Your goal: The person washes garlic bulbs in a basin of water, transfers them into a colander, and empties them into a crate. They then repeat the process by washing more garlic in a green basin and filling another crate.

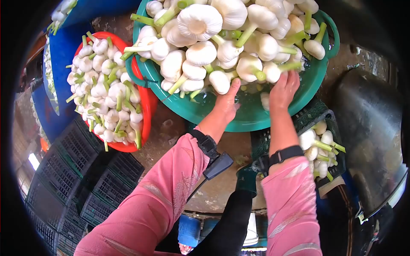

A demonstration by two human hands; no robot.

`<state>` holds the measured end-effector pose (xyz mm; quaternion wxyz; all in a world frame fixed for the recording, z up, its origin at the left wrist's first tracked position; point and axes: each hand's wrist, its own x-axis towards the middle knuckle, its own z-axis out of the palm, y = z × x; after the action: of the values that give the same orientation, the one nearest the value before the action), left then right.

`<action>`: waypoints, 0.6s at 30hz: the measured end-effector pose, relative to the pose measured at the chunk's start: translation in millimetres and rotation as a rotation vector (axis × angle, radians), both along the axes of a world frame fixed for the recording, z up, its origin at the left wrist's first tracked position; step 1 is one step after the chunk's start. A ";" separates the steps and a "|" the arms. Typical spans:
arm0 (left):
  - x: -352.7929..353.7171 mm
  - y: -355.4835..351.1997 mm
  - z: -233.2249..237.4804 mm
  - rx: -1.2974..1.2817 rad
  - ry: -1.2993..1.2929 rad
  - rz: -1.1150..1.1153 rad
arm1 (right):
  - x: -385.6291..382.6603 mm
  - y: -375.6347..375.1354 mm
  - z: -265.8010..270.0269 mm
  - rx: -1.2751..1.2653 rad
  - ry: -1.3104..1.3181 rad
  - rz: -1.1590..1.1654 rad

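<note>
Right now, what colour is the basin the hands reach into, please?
The basin is teal; head view.

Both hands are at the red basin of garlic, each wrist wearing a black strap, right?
No. The head view shows the left hand and right hand at the green basin of garlic; the red basin sits off to the left. Each wrist does wear a black strap.

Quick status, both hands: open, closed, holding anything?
Left hand: open, fingers against a garlic bulb in the green basin, holding nothing.
Right hand: fingertips at the garlic pile, grip cannot be told.
</note>
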<state>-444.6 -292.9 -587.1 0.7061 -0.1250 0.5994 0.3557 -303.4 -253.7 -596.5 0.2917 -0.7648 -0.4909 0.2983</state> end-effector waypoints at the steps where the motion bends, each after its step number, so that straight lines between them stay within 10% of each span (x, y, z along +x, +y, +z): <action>1: 1.9 0.8 -3.6 -0.003 -0.042 0.054 | -5.2 -11.6 2.7 -0.025 0.036 -0.070; 3: 0.7 4.1 2.5 -0.010 0.003 0.036 | -13.7 -30.3 3.2 -0.077 0.080 -0.229; 6: -20.2 -7.3 -10.3 0.038 0.027 -0.145 | 43.2 -15.1 -42.6 0.048 -0.627 0.408; 7: -27.2 -5.9 -14.5 0.058 -0.014 -0.203 | 39.7 18.2 -11.5 -0.552 -0.697 0.518; 9: -28.0 -2.5 -17.1 0.105 -0.054 -0.193 | 45.4 49.0 -21.8 -0.778 0.346 -0.248; 11: -15.2 -2.0 -13.1 0.142 -0.059 -0.052 | 37.2 49.3 -7.9 -0.933 1.009 -0.348; 18: -12.9 -8.9 -33.2 0.232 0.043 -0.118 | 14.2 8.6 -2.8 -0.873 1.262 -0.415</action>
<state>-457.5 -301.7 -620.3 0.7224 0.0009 0.5756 0.3831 -289.2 -245.1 -599.3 0.2382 -0.5723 0.0808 0.7805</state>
